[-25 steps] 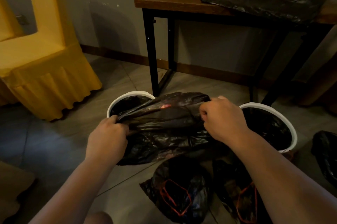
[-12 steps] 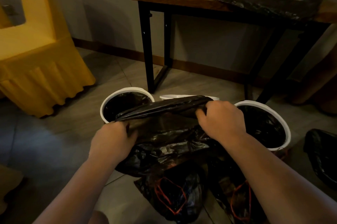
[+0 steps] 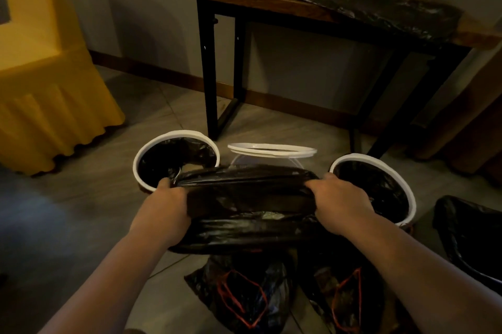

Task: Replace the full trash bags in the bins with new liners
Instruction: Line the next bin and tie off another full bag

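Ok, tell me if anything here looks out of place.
Nothing spilled. The middle bin is bare, unlike the lined left bin and right bin; left hand and right hand grip a liner in front of it. Two tied bags lie on the floor.

Bare forearms (image 3: 108,279) show at the lower corners of the frame. The left hand (image 3: 163,208) and right hand (image 3: 342,203) are bare too.
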